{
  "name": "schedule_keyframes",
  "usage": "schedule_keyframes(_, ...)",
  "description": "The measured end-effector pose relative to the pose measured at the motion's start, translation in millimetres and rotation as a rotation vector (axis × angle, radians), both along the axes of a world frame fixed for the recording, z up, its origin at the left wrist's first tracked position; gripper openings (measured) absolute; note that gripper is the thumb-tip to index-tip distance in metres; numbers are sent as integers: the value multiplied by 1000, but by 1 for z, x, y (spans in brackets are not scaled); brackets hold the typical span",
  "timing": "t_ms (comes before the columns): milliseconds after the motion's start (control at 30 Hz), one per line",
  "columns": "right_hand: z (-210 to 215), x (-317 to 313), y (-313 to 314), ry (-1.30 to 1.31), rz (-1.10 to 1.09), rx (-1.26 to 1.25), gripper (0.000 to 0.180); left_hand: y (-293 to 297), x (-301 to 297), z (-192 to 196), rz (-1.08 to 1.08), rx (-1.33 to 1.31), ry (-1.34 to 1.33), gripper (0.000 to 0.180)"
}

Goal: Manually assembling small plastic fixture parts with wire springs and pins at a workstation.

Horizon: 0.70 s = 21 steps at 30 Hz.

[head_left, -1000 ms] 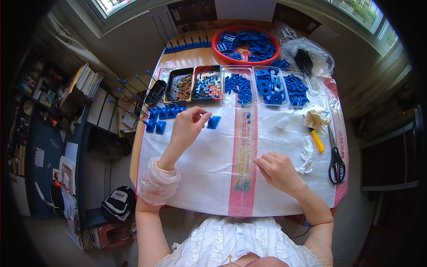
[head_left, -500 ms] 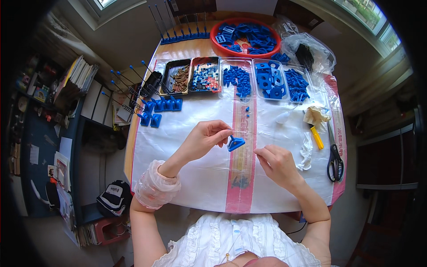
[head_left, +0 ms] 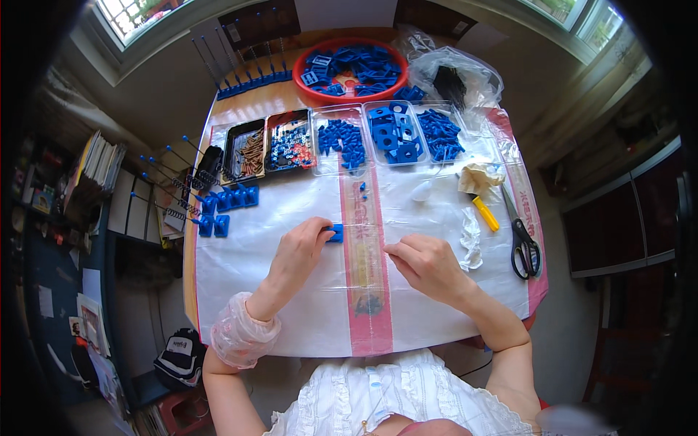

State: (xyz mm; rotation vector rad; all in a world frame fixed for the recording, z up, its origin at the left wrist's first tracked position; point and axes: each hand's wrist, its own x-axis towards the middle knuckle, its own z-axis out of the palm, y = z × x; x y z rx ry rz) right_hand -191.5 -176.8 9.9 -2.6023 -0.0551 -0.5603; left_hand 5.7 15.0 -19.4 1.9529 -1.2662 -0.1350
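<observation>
My left hand (head_left: 297, 251) is closed, its thumb and fingers pinching a small blue plastic base (head_left: 336, 233) that sits low over the covered table. Part of the base is hidden behind the fingers. To its right, my right hand (head_left: 425, 263) is also closed, thumb against forefinger; whatever it pinches, if anything, is too small to make out. A strip of pink and clear printed sheeting (head_left: 367, 254) runs between the two hands. Two small blue pieces (head_left: 363, 190) lie on that strip beyond the hands.
Trays of brown screws (head_left: 251, 154), small nuts (head_left: 292, 145) and blue parts (head_left: 342, 142) line the table's far side, below a red basin (head_left: 299, 83). Blue bases with springs and rods (head_left: 225, 200) stand at left. Scissors (head_left: 525, 247) and a yellow cutter (head_left: 486, 214) lie at right.
The whole view has shifted, so the table appears further left. My left hand has turned the blue base and brought it lower. My right hand keeps its pinch.
</observation>
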Motion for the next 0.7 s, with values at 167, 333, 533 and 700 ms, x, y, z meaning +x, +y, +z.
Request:
schedule_keyframes(167, 15, -4, -8, -63, -46, 67, 12, 0, 1, -8, 12, -13, 61, 13)
schedule_keyframes(333, 41, -14, -19, -145, -173, 113, 15, 0, 2, -1, 23, 49, 131, 19)
schedule_keyframes(533, 70, -33, -38, -209, -383, 131, 16, 5, 7, -8, 22, 8, 129, 16)
schedule_keyframes(700, 82, -41, -59, -191, -539, 55, 16, 5, 7, -10, 12, 1, 111, 17)
